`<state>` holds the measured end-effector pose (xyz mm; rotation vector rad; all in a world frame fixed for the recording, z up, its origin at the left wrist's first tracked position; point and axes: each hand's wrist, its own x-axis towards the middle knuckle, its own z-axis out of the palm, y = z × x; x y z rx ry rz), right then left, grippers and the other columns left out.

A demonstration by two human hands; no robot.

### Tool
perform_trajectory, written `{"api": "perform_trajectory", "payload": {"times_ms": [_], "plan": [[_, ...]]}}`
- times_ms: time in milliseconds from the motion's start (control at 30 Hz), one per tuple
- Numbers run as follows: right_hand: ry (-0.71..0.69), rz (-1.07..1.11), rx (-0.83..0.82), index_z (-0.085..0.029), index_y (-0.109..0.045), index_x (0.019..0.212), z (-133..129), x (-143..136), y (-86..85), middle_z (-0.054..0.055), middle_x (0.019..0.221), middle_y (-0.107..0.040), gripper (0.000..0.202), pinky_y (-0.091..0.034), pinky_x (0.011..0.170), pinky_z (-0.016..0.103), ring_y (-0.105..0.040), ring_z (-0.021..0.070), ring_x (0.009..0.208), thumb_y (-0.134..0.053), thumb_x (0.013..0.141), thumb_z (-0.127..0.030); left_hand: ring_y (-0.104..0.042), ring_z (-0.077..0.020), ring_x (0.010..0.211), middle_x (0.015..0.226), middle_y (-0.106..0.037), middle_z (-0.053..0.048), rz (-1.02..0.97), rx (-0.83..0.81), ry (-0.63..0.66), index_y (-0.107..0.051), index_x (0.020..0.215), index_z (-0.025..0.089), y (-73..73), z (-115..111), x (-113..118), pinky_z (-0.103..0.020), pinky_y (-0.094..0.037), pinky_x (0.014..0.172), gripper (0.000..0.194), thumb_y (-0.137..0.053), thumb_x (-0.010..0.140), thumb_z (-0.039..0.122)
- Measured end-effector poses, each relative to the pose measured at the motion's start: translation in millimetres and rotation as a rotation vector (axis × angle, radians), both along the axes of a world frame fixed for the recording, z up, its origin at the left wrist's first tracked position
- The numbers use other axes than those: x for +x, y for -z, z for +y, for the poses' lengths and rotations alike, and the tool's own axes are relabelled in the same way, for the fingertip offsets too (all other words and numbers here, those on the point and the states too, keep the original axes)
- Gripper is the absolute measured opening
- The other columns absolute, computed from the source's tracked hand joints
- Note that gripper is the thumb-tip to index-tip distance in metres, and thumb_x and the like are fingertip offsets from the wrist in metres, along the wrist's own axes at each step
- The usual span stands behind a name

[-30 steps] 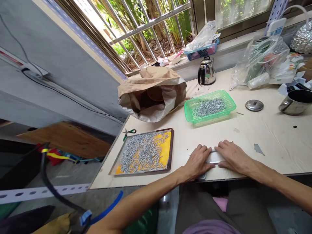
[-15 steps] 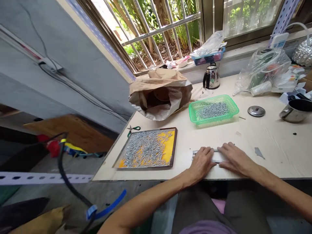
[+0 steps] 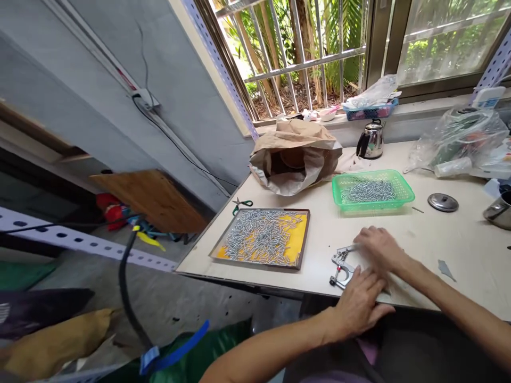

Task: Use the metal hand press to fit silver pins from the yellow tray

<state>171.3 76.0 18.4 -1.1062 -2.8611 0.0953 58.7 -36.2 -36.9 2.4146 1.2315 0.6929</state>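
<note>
On the table near its front edge lies a silver metal hand tool [image 3: 344, 267] with a spring, a round opening and a small red part. Its two arms are spread apart. My left hand [image 3: 361, 298] is closed over the lower arm, thumb sticking out to the right. My right hand [image 3: 381, 249] is over the end of the upper arm, its fingers curved and smeared by motion, so its grip is unclear. Left of the tool stands a shallow tray [image 3: 305, 234] with a yellow bottom, holding many small silver screws [image 3: 259, 234].
Behind my hands sits a green plastic basket [image 3: 339, 198] with more screws. A brown paper bag [image 3: 295, 143] stands open at the back, beside a metal kettle [image 3: 371, 141]. Green-handled scissors [image 3: 241, 205], a round metal lid [image 3: 443, 201] and a grey scrap [image 3: 446, 269] lie around.
The view has shifted to the left. The tool, earlier lying narrow under both hands, has its arms apart. My left hand came towards the table edge; my right hand moved away from it.
</note>
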Motion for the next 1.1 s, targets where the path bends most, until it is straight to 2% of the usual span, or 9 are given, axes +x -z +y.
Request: {"api": "perform_trajectory", "payload": {"times_ms": [100,200,267,400,533,700,800,967,1100], "plan": [[-0.289,0.014,-0.069,-0.025,-0.068,0.083,-22,-29,0.1,0.002,0.091,-0.064,0.013,-0.036,0.070,0.030,-0.053,0.0176,0.086,-0.058,0.085,-0.017,-0.055,-0.0254,0.113,0.116,-0.062,-0.016,-0.009,0.124,0.152,-0.053,0.118,0.011,5.5,-17,-7,-0.038,-0.044,0.098,0.043,-0.048,0.091,0.043],[-0.382,0.002,-0.064,-0.021,-0.065,0.069,-35,-44,11.0,0.003,0.084,-0.063,0.018,-0.037,0.067,0.030,-0.053,0.0184,0.084,-0.058,0.083,-0.012,-0.062,-0.0173,0.084,0.086,-0.068,-0.008,-0.032,0.314,0.237,-0.063,0.094,0.015,7.5,-30,-29,-0.027,-0.050,0.078,0.030,-0.045,0.093,0.039],[-0.386,0.069,-0.075,-0.020,-0.061,0.067,-36,-47,21.9,0.003,0.083,-0.062,0.019,-0.039,0.067,0.030,-0.053,0.0182,0.081,-0.056,0.082,-0.009,-0.059,-0.0144,0.071,0.074,-0.065,-0.005,-0.029,0.389,0.077,-0.064,0.086,0.017,-0.6,-25,-58,-0.025,-0.048,0.068,0.027,-0.043,0.095,0.031],[-0.368,0.472,-0.236,-0.020,-0.057,0.081,-34,-45,38.4,0.003,0.080,-0.063,0.019,-0.045,0.066,0.028,-0.056,0.0154,0.074,-0.042,0.091,-0.014,-0.057,-0.0165,0.078,0.083,-0.064,-0.006,0.077,0.297,-0.568,-0.065,0.089,0.018,-27.3,26,-134,-0.030,-0.048,0.072,0.025,-0.041,0.094,0.021],[-0.132,0.856,-0.244,-0.021,-0.055,0.094,-13,-37,22.6,0.003,0.080,-0.063,0.017,-0.049,0.059,0.025,-0.061,0.0148,0.068,-0.039,0.094,-0.027,-0.055,-0.0195,0.086,0.088,-0.062,-0.007,0.162,0.123,-0.730,-0.066,0.090,0.016,-30.1,84,-186,-0.033,-0.046,0.078,0.016,-0.050,0.090,0.018],[0.188,0.785,0.161,-0.022,-0.059,0.104,61,-13,-19.2,0.007,0.088,-0.063,0.030,-0.049,0.062,0.033,-0.060,0.0197,0.070,-0.042,0.091,-0.043,-0.052,-0.0225,0.094,0.088,-0.060,-0.008,0.142,-0.129,-0.694,-0.065,0.078,0.015,-18.3,118,-192,-0.035,-0.043,0.084,0.006,-0.060,0.081,0.015],[0.297,0.614,0.304,-0.017,-0.059,0.112,90,4,-21.5,0.013,0.096,-0.060,0.043,-0.049,0.062,0.038,-0.060,0.0256,0.078,-0.039,0.089,-0.047,-0.052,-0.0221,0.093,0.084,-0.060,-0.007,0.076,-0.163,-0.691,-0.062,0.068,0.015,-16.8,125,-190,-0.034,-0.042,0.082,0.010,-0.060,0.077,0.010],[0.159,0.632,0.038,-0.020,-0.064,0.102,68,-2,-5.8,0.011,0.094,-0.063,0.034,-0.051,0.060,0.033,-0.062,0.0193,0.066,-0.041,0.088,-0.041,-0.055,-0.0178,0.080,0.075,-0.060,-0.004,-0.123,-0.238,-0.759,-0.060,0.068,0.014,-18.4,122,-201,-0.031,-0.043,0.077,0.009,-0.058,0.077,0.012],[0.007,0.770,-0.327,-0.020,-0.068,0.092,35,-55,0.2,0.007,0.086,-0.069,0.027,-0.053,0.066,0.033,-0.064,0.0187,0.068,-0.045,0.085,-0.033,-0.053,-0.0116,0.057,0.064,-0.057,0.000,-0.296,-0.357,-0.778,-0.060,0.072,0.013,-22.9,104,-208,-0.025,-0.044,0.059,0.023,-0.060,0.081,0.034]]}}
